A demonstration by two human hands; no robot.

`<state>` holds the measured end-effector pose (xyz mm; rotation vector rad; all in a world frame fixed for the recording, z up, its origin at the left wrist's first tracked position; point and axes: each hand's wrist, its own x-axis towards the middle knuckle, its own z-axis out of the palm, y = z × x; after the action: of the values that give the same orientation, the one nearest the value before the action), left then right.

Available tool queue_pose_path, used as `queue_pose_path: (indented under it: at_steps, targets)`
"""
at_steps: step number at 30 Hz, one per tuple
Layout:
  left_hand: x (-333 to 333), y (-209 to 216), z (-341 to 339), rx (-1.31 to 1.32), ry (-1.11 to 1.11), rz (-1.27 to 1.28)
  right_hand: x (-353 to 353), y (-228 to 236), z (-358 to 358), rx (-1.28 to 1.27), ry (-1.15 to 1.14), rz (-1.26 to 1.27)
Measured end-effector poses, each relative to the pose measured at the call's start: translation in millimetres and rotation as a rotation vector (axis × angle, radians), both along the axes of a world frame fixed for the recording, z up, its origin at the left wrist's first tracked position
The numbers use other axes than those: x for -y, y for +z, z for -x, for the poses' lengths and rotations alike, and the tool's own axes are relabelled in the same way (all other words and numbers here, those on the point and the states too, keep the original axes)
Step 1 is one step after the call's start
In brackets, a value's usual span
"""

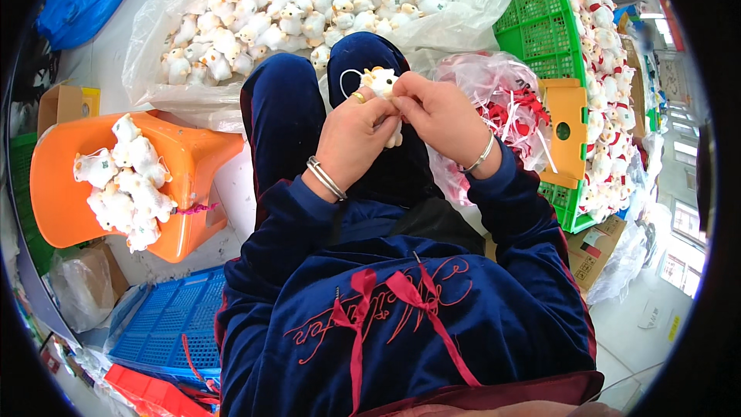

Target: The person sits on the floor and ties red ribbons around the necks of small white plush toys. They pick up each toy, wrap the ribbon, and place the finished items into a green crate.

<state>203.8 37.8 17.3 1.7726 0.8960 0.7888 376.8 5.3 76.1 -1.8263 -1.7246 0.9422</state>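
Note:
Above my lap, both hands are closed on one small white plush toy [380,79] with a dark eye, tan tufts on its head and a thin white loop at its side. My left hand [351,135] grips it from the left, thumb and fingers pinched at its neck. From the right, my right hand [444,116] pinches at the same spot, fingertips touching those of the left. Whatever thin thing may lie between the fingertips is hidden. Part of the toy's white body hangs below the fingers.
A clear plastic sheet [147,38] heaped with white plush toys lies beyond my knees. More toys rest on an orange stool [58,177] at left. At right are a bag of red and white ribbons [517,108] and a green crate [532,23] beside red-trimmed toys. A blue crate [174,316] stands lower left.

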Motion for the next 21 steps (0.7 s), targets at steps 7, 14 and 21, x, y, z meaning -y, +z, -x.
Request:
queue_pose_path:
  at_steps: [7,14,21]
  targets:
    - [0,6,-7,-0.129,0.063,-0.072,9,-11,13,0.243,-0.028,-0.272]
    - [2,11,-19,-0.346,0.134,-0.156,9,-18,12,0.271,-0.066,-0.364]
    - [-15,2,-11,-0.135,0.015,-0.076,4,-34,7,0.081,-0.075,-0.431]
